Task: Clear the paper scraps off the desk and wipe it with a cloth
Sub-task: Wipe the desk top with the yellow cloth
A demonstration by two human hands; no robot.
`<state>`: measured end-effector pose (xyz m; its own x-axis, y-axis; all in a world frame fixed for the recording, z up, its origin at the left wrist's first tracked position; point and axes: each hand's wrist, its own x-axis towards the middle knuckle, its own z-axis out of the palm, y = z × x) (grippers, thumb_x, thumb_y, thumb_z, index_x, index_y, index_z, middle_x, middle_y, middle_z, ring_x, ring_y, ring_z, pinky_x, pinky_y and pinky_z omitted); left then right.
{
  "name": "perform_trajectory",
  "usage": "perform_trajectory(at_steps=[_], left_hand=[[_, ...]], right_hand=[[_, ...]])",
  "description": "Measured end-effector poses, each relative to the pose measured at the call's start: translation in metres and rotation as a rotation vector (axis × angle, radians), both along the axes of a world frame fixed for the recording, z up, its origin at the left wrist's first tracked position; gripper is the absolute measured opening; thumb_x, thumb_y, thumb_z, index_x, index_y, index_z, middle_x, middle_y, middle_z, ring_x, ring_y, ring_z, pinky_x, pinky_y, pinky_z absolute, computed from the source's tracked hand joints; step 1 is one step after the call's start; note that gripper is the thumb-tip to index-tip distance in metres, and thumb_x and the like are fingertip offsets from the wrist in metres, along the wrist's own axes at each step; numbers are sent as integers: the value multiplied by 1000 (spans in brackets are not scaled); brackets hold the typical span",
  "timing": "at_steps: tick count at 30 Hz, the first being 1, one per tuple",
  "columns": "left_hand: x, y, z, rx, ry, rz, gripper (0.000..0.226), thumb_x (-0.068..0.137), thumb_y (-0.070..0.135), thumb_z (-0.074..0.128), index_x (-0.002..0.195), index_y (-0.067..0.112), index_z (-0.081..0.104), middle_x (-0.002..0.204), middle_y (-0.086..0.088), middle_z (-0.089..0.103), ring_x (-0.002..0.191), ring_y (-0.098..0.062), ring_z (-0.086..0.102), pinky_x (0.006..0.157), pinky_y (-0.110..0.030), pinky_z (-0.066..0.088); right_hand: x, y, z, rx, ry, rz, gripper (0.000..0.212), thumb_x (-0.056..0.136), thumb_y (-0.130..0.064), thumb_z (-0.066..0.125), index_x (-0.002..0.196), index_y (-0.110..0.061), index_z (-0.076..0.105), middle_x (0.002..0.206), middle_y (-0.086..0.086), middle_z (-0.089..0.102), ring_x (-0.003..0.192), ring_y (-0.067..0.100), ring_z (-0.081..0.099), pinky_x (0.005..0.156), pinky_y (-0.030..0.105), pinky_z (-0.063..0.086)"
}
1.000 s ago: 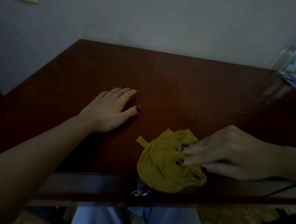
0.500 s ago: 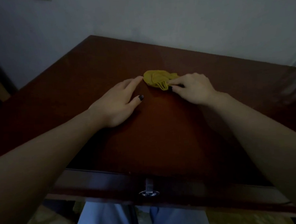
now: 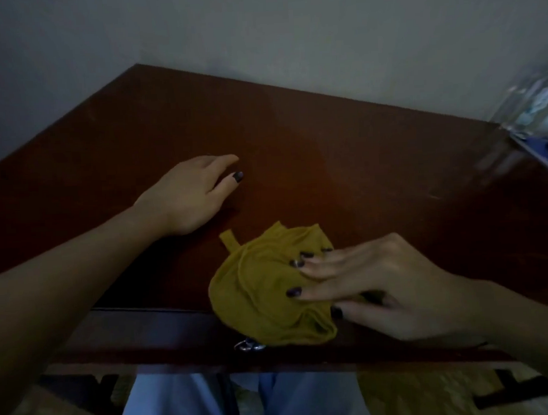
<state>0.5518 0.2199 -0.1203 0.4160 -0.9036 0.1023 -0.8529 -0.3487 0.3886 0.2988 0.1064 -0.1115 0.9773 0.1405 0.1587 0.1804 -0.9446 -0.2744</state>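
Cloth (image 3: 264, 298) has come all the way back since half a second ago: then it was a small bunched wad out past the middle of the desk (image 3: 326, 147), right at the left fingertips, now it's spread wide at the near edge, a bit right of centre, lower fold hanging over the front. The right hand (image 3: 381, 284) came back with it, fingers (image 3: 320, 263) straight and pressing flat on top, thumb along the cloth's near side, not a closed grip. The left hand (image 3: 192, 195) has barely shifted, palm down on the wood left of centre, fingers relaxed, holding nothing. The clear plastic package (image 3: 534, 108) at the right edge has some print on it, too blurry to read. A metal ring pull (image 3: 248, 346) pokes out on the desk front, just under the cloth's overhang
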Motion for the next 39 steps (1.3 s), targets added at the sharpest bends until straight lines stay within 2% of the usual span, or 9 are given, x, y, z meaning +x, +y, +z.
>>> perform_trajectory(at_steps=[7, 11, 14, 17, 21, 25, 32, 35, 39], left_hand=[[0, -1, -1, -8, 11, 17, 51, 100, 39, 26, 148, 23, 25, 153, -2, 30, 141, -17, 23, 111, -30, 20], [0, -1, -1, -5, 8, 29, 52, 100, 41, 25, 149, 23, 23, 154, -2, 29, 142, -17, 21, 111, -31, 19], [-2, -1, 1, 22, -7, 31, 53, 100, 43, 26, 149, 23, 23, 154, -1, 27, 143, -16, 20, 112, -31, 18], [0, -2, 1, 23, -5, 42, 53, 100, 43, 27, 149, 24, 21, 154, -1, 27, 143, -16, 20, 113, -30, 18], [2, -3, 1, -3, 23, 74, 52, 100, 42, 31, 148, 26, 23, 152, -2, 31, 139, -18, 28, 110, -32, 24], [3, -4, 0, -21, 18, 85, 51, 100, 40, 32, 147, 24, 26, 151, -3, 33, 137, -19, 31, 109, -32, 26], [0, -3, -3, -18, -11, 48, 52, 100, 41, 31, 148, 23, 25, 150, -6, 34, 136, -22, 32, 108, -35, 28], [0, -3, -2, 0, -14, 43, 53, 99, 43, 31, 148, 23, 22, 151, -6, 33, 137, -22, 32, 108, -34, 28], [2, -2, -4, 3, -5, 38, 56, 98, 46, 30, 149, 24, 19, 151, -6, 33, 136, -22, 33, 108, -35, 29]], right_hand=[[25, -12, 6, -146, -1, -46, 38, 93, -35, 42, 130, -37, 51, 127, -18, 57, 115, -5, 52, 85, 26, 54], [66, -53, 8, -290, 25, -328, 38, 96, -41, 38, 133, -44, 45, 126, -8, 61, 73, 8, 61, 60, 19, 42], [93, -92, 7, -345, 61, -599, 38, 99, -36, 37, 136, -40, 42, 135, 3, 54, 104, 31, 60, 82, 35, 45], [112, -107, 6, -346, 83, -701, 38, 99, -35, 37, 136, -39, 43, 132, 6, 57, 108, 34, 58, 85, 39, 45], [106, -96, 10, -354, 117, -629, 38, 98, -33, 41, 135, -42, 44, 126, 2, 61, 98, 30, 61, 78, 32, 45], [75, -66, 13, -344, 149, -460, 40, 96, -33, 46, 134, -45, 42, 143, -13, 42, 107, 18, 61, 86, 30, 46], [9, 1, 9, -158, -5, -17, 35, 90, -23, 52, 123, -28, 60, 123, -5, 62, 116, 0, 54, 91, 25, 51], [-3, 19, 37, 31, 60, 55, 30, 93, -14, 54, 121, -21, 62, 113, -7, 68, 100, 2, 64, 80, 25, 54], [11, 11, 75, -25, -266, -59, 26, 90, -16, 52, 114, -21, 59, 105, -11, 69, 84, 9, 67, 73, 19, 52]])
